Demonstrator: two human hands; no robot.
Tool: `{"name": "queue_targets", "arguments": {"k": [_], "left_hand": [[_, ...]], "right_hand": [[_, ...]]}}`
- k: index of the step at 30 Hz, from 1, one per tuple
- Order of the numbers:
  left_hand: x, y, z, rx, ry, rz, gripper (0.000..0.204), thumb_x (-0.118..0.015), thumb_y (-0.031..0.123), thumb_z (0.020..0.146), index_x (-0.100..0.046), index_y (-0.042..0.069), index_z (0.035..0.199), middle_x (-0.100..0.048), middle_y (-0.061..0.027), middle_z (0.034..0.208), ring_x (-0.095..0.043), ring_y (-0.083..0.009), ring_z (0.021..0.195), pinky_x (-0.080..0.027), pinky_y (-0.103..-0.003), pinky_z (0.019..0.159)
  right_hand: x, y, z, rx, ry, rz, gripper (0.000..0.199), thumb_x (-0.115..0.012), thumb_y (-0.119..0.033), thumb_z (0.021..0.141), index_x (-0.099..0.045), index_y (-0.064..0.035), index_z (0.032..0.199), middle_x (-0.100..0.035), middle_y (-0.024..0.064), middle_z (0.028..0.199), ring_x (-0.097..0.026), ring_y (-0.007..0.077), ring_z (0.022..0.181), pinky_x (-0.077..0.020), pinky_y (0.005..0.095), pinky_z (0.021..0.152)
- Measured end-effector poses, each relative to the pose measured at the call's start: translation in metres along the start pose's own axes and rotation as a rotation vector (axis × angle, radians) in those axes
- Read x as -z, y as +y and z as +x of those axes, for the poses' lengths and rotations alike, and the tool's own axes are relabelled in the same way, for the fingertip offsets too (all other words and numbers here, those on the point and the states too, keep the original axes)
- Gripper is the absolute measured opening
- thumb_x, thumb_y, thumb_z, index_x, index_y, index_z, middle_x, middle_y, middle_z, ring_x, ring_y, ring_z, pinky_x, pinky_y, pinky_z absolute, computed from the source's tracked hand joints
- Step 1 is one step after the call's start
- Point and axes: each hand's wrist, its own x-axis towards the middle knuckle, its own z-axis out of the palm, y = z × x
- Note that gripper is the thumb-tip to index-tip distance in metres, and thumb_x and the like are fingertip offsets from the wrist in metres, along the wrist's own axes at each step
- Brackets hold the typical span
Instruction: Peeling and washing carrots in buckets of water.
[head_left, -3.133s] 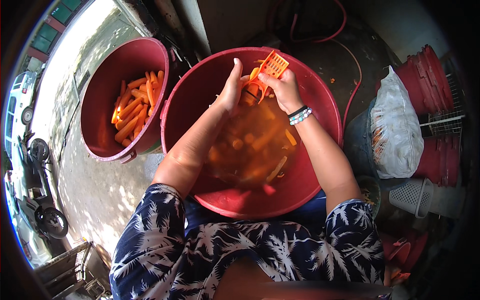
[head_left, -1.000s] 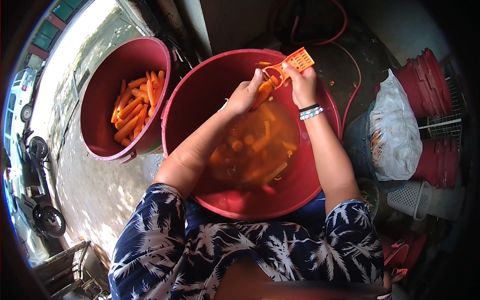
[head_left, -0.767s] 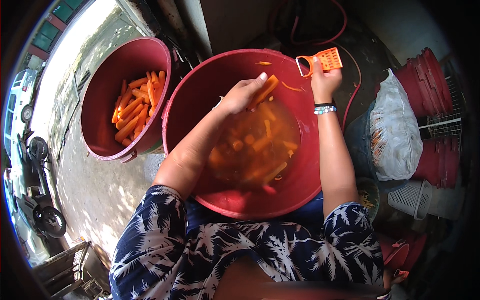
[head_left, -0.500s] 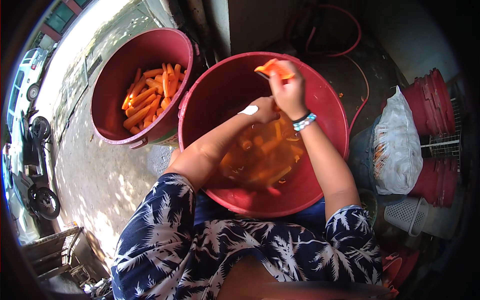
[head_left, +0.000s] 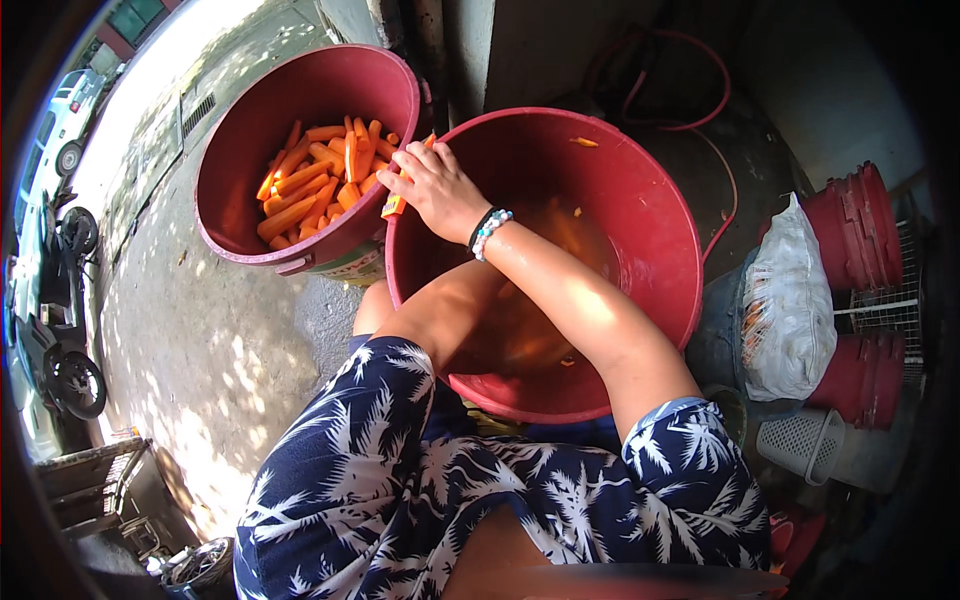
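Note:
My right hand is over the left rim of the red tub, fingers bent around a flat orange object. Its kind is unclear, because the fingers cover most of it. My left forearm reaches into the same tub. The left hand is hidden behind my right forearm, so its fingers do not show. Cloudy brownish water fills the tub's bottom, with blurred orange shapes in it. At the left, a second red tub contains several peeled carrots.
To the right, a white woven sack rests on a bluish tub, near stacked red buckets and a white perforated basket. A pink hose curls behind the tub. A motorcycle and a white vehicle stand far left.
My right hand has swung left and down from above the tub's far side to its left rim, still with something orange. My left hand has passed out of sight behind the right forearm.

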Motion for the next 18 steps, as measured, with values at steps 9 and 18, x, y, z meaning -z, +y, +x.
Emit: {"name": "queue_targets", "arguments": {"k": [9, 18], "left_hand": [[-0.019, -0.016, -0.016, 0.222, -0.162, 0.131, 0.036, -0.061, 0.029, 0.076, -0.058, 0.008, 0.105, -0.065, -0.0104, 0.097, -0.062, -0.0270, 0.092, -0.049, -0.039, 0.076], [-0.037, -0.020, 0.002, 0.432, -0.334, 0.275, 0.034, -0.059, 0.031, 0.078, -0.058, 0.009, 0.104, -0.065, -0.0092, 0.097, -0.063, -0.0262, 0.091, -0.050, -0.039, 0.075]], "right_hand": [[0.025, 0.062, -0.048, -0.236, 0.442, 0.167, 0.046, -0.051, 0.001, 0.063, -0.053, -0.0076, 0.108, -0.048, 0.0146, 0.113, -0.045, 0.0330, 0.106, -0.0361, 0.0438, 0.091], [-0.066, 0.082, -0.287, -1.225, -0.416, 0.017, 0.051, -0.059, -0.019, 0.077, -0.046, -0.0106, 0.126, -0.039, 0.0183, 0.131, -0.041, 0.0366, 0.115, -0.0340, 0.0451, 0.097]]}}
